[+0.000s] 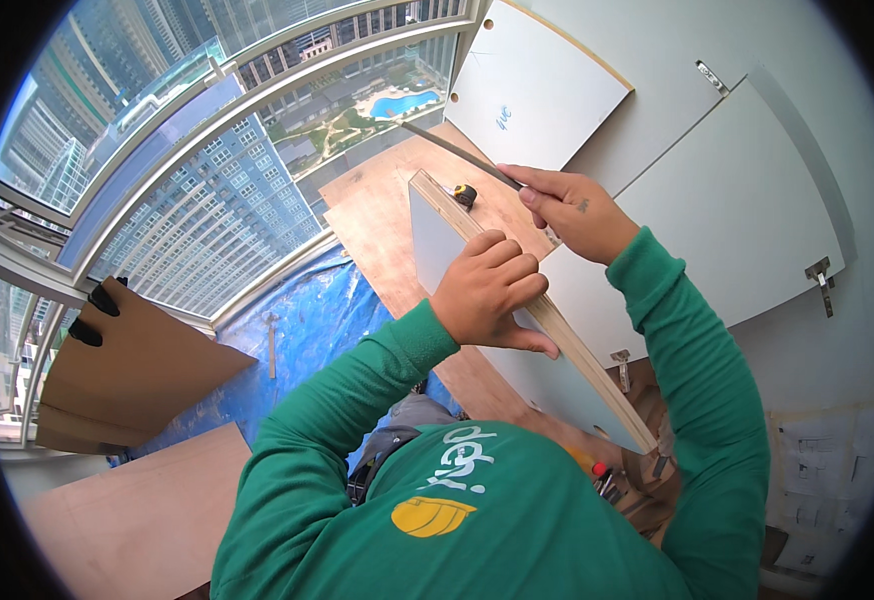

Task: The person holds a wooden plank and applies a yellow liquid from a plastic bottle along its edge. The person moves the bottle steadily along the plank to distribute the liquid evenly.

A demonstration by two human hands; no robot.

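Observation:
A white cabinet panel stands on its edge in front of me, its raw plywood edge facing up. My left hand is closed over this edge near the middle, fingers on the far side and thumb stretched along the near side. Beyond it, my right hand grips one end of a long, thin grey bar that looks like a file. The bar slants up and left, its far end past the panel's top corner. A black and yellow tape measure lies just behind the panel.
A plywood sheet lies below the panel. White cabinet doors with metal hinges are to the right; another white panel leans at the back. Blue sheeting with a hammer, brown board and windows are left.

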